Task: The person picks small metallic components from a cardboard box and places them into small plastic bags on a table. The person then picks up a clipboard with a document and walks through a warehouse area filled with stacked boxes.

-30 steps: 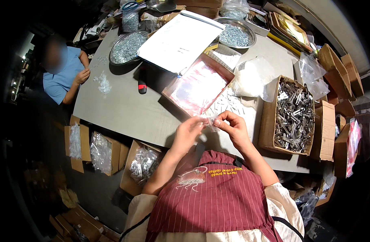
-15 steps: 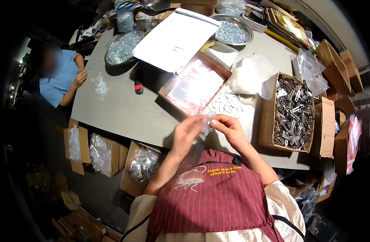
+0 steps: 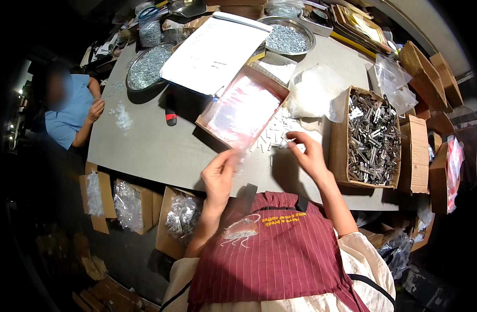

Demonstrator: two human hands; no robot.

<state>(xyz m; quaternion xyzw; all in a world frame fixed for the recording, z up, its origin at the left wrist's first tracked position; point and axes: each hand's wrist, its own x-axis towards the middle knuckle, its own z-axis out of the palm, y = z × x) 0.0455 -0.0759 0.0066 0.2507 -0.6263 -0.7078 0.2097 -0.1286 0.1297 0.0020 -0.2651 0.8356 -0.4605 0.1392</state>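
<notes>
At far left, a co-worker in a blue shirt [image 3: 66, 122] is sitting at the edge of the counter [image 3: 144, 151], both hands coming close together. A small whitish pile [image 3: 123, 118] is lying nearby, while silvery small parts [image 3: 149, 67] are filling a round pan. A red-and-black handle [image 3: 170, 115] is resting beside the papers [image 3: 212, 54]. Your left hand [image 3: 219, 174] is pinching a small, blurred clear bag [image 3: 240, 163] just below a carton [image 3: 211, 133] that is holding red-tinted bags [image 3: 243, 112]. Flat white pieces [image 3: 276, 132] are spreading out right of the carton. Your right hand [image 3: 311, 156], well apart from your left, is reaching over their near edge with thumb and forefinger parting; whether it is touching any, one cannot tell. At right, a cardboard box [image 3: 338, 143] is brimming with metal clips [image 3: 373, 140].
</notes>
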